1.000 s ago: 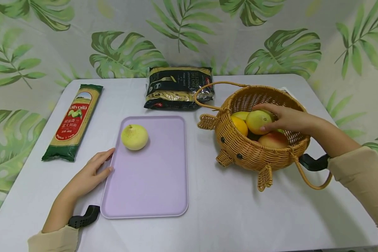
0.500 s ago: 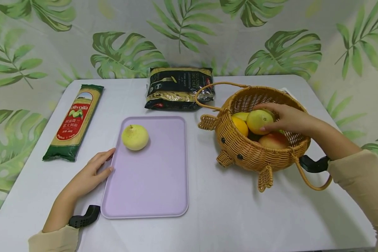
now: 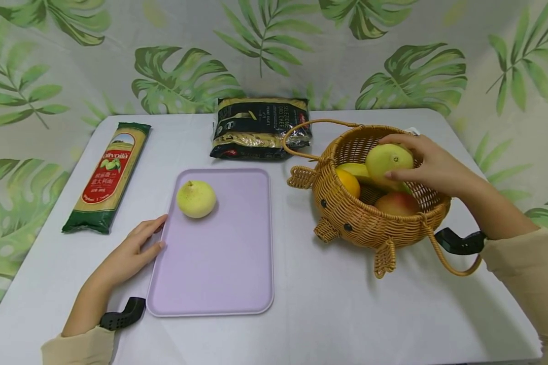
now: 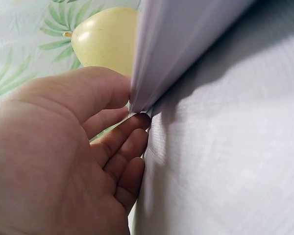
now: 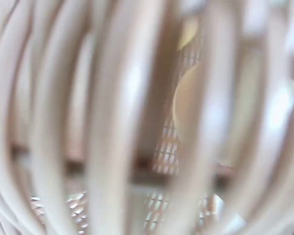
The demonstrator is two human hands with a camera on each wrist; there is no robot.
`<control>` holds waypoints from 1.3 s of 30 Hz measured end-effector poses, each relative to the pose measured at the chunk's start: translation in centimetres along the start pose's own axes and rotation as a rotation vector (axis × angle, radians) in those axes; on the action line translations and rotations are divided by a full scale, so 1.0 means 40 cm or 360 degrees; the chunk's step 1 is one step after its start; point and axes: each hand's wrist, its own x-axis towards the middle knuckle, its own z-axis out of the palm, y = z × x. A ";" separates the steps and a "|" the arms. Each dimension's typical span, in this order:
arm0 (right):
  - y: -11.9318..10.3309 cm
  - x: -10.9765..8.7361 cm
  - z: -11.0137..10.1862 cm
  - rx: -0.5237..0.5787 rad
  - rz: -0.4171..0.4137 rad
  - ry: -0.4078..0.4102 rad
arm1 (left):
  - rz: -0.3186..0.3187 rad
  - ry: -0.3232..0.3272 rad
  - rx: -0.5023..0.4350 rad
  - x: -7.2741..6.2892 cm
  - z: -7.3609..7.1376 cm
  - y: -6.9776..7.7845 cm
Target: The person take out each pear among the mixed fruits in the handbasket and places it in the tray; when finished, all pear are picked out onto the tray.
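Note:
My right hand (image 3: 431, 165) grips a round yellow-green pear (image 3: 389, 165) just inside the mouth of a pig-faced wicker basket (image 3: 361, 223), thumb on the near side and fingers over the far side. Under it in the basket lie a reddish fruit (image 3: 397, 204), an orange (image 3: 348, 182) and a yellow fruit (image 3: 356, 171) partly hidden. Blurred weave of the basket (image 5: 112, 98) fills the right wrist view. My left hand (image 3: 128, 256) rests at the left edge of a lilac tray (image 3: 214, 268), thumb and fingertips touching its rim (image 4: 152, 63). Another yellow pear (image 3: 196, 199) sits on the tray.
A long pack of spaghetti (image 3: 107, 177) lies left of the tray. Behind it, at the table's back, is a black pack of penne (image 3: 260, 126). The basket's handles (image 3: 456, 271) stick out left and right. A leaf-print cloth (image 3: 274, 56) hangs behind the white table.
My right hand has lifted the pear up from among the basket's fruit and moved slightly right, uncovering more of the fruit beneath. The left hand and tray stay put.

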 end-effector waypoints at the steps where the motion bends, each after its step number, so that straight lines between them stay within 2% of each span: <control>1: -0.004 -0.005 -0.003 -0.0006 -0.0008 0.0022 | -0.0006 -0.0002 0.0003 0.000 0.000 -0.001; 5: -0.025 -0.031 -0.010 0.0021 -0.0036 0.0123 | -0.0009 0.0003 0.0012 0.000 -0.002 -0.003; 9: -0.059 -0.063 -0.011 0.0226 -0.0135 0.0222 | 0.0008 0.0007 0.0012 0.001 -0.001 -0.003; 14: -0.116 -0.108 0.000 0.0866 -0.0463 0.0237 | 0.0021 0.0006 -0.0009 0.000 -0.002 -0.001; 16: -0.140 -0.125 0.013 0.1064 -0.0618 0.0224 | 0.0018 0.0007 -0.0017 0.000 -0.003 -0.001; 21: -0.195 -0.162 0.071 0.1169 -0.0826 0.0221 | -0.0001 0.0000 -0.0014 0.000 -0.003 -0.002; 25: -0.234 -0.180 0.141 0.1225 -0.0855 0.0160 | 0.0010 -0.0005 -0.0034 0.000 -0.002 0.002; 30: -0.280 -0.182 0.249 0.1287 -0.0786 0.0055 | 0.0023 -0.0009 -0.0037 -0.001 -0.004 0.009; 34: -0.304 -0.165 0.344 0.1312 -0.0676 0.0011 | 0.0007 -0.0013 -0.0028 0.000 -0.004 0.004; 39: -0.307 -0.116 0.459 0.1308 -0.0595 0.0054 | 0.0008 -0.0012 -0.0008 0.001 -0.002 -0.001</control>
